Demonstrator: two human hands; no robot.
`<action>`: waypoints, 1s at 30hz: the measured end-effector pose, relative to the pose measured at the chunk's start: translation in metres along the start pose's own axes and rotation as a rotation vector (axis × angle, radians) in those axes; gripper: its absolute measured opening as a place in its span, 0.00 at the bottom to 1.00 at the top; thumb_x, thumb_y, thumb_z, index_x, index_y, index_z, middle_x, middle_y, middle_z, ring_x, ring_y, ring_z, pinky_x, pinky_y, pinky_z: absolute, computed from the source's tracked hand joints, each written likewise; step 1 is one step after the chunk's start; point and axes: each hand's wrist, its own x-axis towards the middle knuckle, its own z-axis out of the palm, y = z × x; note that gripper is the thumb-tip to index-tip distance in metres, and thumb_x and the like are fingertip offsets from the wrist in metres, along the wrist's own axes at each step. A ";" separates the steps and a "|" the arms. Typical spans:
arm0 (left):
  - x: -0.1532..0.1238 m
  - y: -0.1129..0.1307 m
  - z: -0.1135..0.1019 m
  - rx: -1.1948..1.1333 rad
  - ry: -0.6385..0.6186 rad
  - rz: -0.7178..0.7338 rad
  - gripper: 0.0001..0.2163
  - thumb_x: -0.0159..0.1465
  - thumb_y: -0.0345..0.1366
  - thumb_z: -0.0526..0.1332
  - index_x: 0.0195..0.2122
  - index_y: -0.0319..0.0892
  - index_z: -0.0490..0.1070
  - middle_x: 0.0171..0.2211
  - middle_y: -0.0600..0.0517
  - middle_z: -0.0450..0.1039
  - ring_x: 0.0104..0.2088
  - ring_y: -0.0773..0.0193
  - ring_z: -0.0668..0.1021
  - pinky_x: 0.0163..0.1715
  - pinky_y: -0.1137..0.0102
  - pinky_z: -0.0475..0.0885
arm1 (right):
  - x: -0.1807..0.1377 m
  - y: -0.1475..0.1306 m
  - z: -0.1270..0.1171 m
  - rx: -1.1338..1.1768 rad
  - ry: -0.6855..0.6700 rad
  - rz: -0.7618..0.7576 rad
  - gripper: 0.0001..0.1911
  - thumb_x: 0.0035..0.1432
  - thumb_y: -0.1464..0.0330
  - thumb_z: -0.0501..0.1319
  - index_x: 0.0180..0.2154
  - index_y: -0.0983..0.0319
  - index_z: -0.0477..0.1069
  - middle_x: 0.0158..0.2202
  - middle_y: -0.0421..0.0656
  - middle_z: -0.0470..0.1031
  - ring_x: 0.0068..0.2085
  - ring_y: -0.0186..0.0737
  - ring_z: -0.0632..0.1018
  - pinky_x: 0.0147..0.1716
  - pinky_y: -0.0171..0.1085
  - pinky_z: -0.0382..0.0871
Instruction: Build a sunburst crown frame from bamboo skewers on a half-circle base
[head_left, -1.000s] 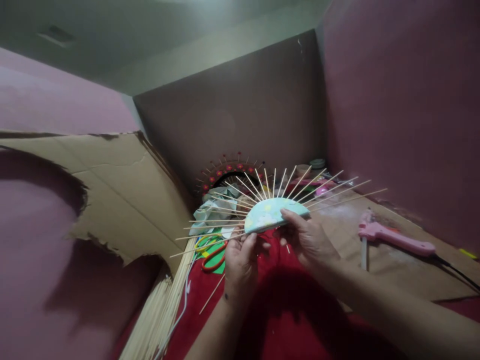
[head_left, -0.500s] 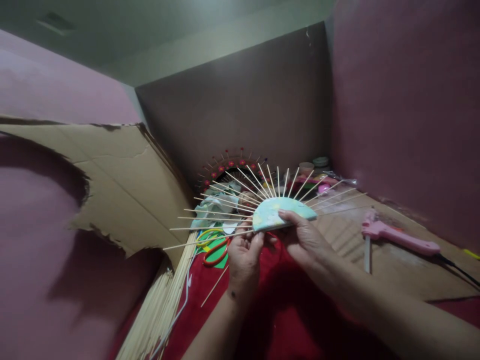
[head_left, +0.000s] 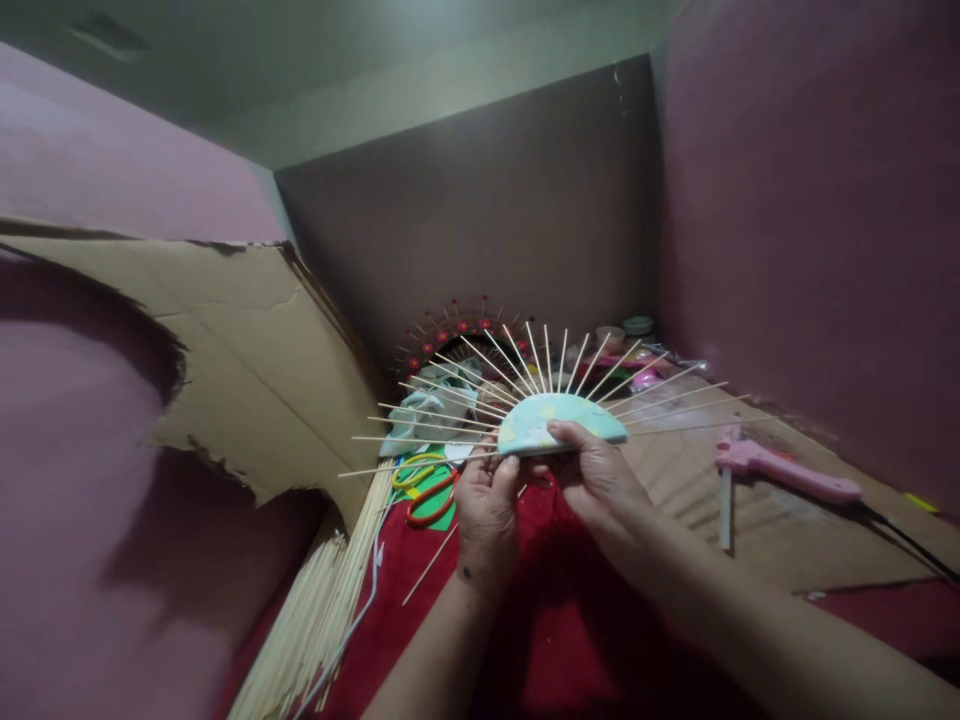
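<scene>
Between my hands is a light-blue half-disc [head_left: 577, 415] with pale yellow and white patches, its flat edge toward me. Thin wooden sticks [head_left: 565, 360] fan out from its curved edge. My left hand [head_left: 489, 500] grips the disc's left corner, near the lowest stick. The thumb of my right hand [head_left: 596, 465] lies on its front face, with the fingers behind it, partly hidden. Left of my left hand lie scissors with yellow and orange handles [head_left: 433, 500] on a green sheet [head_left: 444, 518]. A single loose stick [head_left: 430, 567] rests on the red cloth [head_left: 401, 560].
A pink glue gun [head_left: 795, 470] with a cord lies on the brown board [head_left: 675, 500] at right. A bundle of sticks [head_left: 307, 620] lies along the left, beside torn cardboard [head_left: 247, 370]. A rounded piece with red flowers [head_left: 463, 326] stands at the back.
The half-disc with its sticks has turned slightly clockwise and shifted a little left in both hands. The grip of each hand looks much the same.
</scene>
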 end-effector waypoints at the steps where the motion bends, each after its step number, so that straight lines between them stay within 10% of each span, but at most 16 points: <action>1: 0.000 0.000 0.000 -0.016 0.006 -0.009 0.15 0.56 0.33 0.63 0.44 0.39 0.67 0.33 0.50 0.76 0.25 0.64 0.78 0.28 0.69 0.73 | -0.001 0.000 0.001 0.029 0.015 0.011 0.11 0.37 0.78 0.64 0.27 0.64 0.68 0.24 0.38 0.73 0.24 0.32 0.71 0.19 0.30 0.65; 10: 0.005 0.013 -0.004 -0.193 -0.143 -0.200 0.15 0.53 0.33 0.66 0.42 0.40 0.69 0.35 0.50 0.75 0.26 0.69 0.76 0.26 0.74 0.71 | 0.000 -0.010 0.003 0.024 0.009 -0.043 0.10 0.39 0.81 0.64 0.26 0.63 0.69 0.24 0.37 0.75 0.25 0.33 0.73 0.23 0.32 0.71; 20: 0.010 0.006 0.000 -0.157 0.037 -0.248 0.13 0.51 0.41 0.67 0.29 0.35 0.70 0.16 0.55 0.67 0.13 0.76 0.63 0.11 0.80 0.52 | -0.002 -0.011 0.000 -0.180 -0.136 -0.050 0.10 0.40 0.73 0.67 0.29 0.66 0.71 0.25 0.40 0.74 0.25 0.34 0.73 0.24 0.33 0.68; 30: 0.014 0.013 -0.005 -0.339 0.072 -0.321 0.12 0.51 0.38 0.67 0.33 0.39 0.70 0.19 0.58 0.69 0.12 0.79 0.58 0.12 0.79 0.54 | -0.020 -0.012 -0.019 -0.744 -0.490 -0.062 0.14 0.54 0.62 0.60 0.38 0.64 0.76 0.32 0.44 0.79 0.34 0.38 0.78 0.35 0.36 0.69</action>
